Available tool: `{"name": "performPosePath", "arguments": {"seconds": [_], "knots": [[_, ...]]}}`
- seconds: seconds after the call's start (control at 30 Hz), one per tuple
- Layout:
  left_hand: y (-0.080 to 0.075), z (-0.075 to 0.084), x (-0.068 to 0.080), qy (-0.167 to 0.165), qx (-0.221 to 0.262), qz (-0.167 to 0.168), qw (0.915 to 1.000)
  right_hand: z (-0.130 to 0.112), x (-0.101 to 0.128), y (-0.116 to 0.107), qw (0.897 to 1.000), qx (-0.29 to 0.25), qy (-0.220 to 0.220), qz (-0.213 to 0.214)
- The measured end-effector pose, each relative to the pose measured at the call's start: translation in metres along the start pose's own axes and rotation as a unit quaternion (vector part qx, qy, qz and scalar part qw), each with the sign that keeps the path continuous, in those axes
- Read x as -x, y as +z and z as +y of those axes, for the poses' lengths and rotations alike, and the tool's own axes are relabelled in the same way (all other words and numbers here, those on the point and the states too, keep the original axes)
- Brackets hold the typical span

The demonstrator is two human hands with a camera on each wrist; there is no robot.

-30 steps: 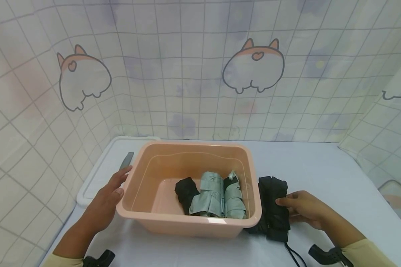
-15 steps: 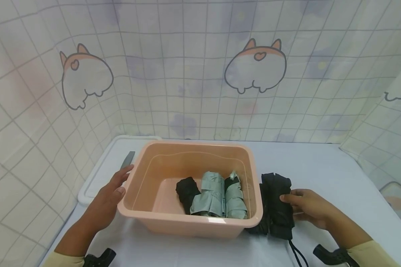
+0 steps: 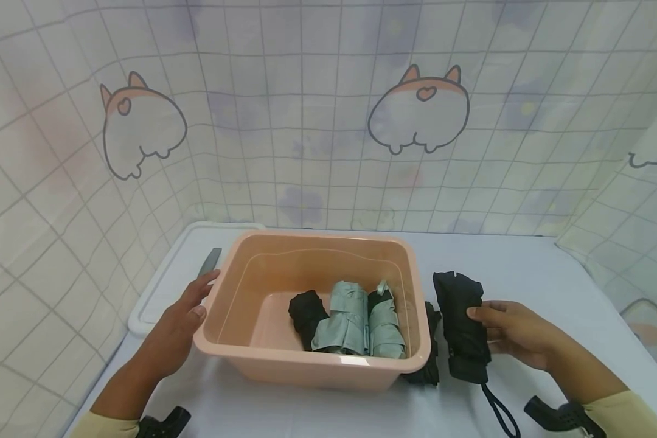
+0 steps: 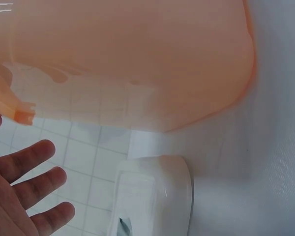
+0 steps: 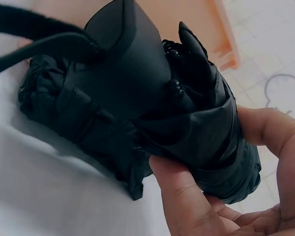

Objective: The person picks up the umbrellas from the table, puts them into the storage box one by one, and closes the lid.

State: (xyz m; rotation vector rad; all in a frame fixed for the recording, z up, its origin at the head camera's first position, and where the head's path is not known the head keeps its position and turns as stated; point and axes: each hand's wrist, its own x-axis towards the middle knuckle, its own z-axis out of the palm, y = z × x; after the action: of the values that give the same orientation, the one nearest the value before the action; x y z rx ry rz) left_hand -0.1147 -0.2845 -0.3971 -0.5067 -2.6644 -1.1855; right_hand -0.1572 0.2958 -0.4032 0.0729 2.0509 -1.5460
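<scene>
- Here your right hand [image 3: 511, 333] grips a folded black umbrella [image 3: 462, 328], thumb on top and fingers curled underneath; it sits to the right of the pink tub [image 3: 312, 365], near its right wall
- In the right wrist view the same black umbrella [image 5: 187, 123] is pinched between your thumb and your fingers [image 5: 187, 196], its far end pointing towards the tub's rim [image 5: 226, 44]
- A black wrist strap [image 3: 498, 410] hangs from the near end of the umbrella towards you, trailing over the white table [image 3: 525, 267]
- A second black umbrella [image 3: 429, 340] lies on the table squeezed between the tub's right wall and the one you hold; you cannot tell whether the two touch
- Your left hand [image 3: 177, 325] is relaxed, fingers straight, laid flat against the tub's left outer wall and grasping nothing
- The left wrist view shows those fingers [image 4: 24, 177] spread and loose beside the tub's pink underside [image 4: 137, 64], with a white tray [image 4: 155, 196] just beyond them
- Inside the tub lie two folded grey-green umbrellas [image 3: 356, 319] side by side, and a black one [image 3: 305, 313] just to their left, touching them
- The white tray [image 3: 159, 286] sits on the table left of the tub, with a small grey flat piece [image 3: 209, 261] on it near your fingertips
- A checked curtain with cartoon corgis [image 3: 416, 109] hangs behind and around the table
</scene>
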Motion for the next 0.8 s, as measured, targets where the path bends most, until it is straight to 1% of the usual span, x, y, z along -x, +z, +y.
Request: {"name": "performPosePath", "arguments": {"seconds": [0.23,0.4,0.6,0.8], "knots": [[0.001,-0.001,0.0,0.001,0.003,-0.001,1.0,-0.013,0.008,-0.004,1.0,0.01,-0.023,-0.005],[0.0,-0.001,0.001,0.002,-0.002,-0.001,1.0,-0.022,0.011,-0.006,0.999,0.006,-0.042,-0.008],[-0.001,0.001,0.0,0.0,-0.004,-0.003,1.0,-0.03,0.015,-0.006,0.999,0.003,-0.051,-0.017],[0.0,0.002,0.0,-0.001,-0.001,-0.002,1.0,-0.04,0.017,-0.007,0.998,0.004,-0.054,-0.014]]}}
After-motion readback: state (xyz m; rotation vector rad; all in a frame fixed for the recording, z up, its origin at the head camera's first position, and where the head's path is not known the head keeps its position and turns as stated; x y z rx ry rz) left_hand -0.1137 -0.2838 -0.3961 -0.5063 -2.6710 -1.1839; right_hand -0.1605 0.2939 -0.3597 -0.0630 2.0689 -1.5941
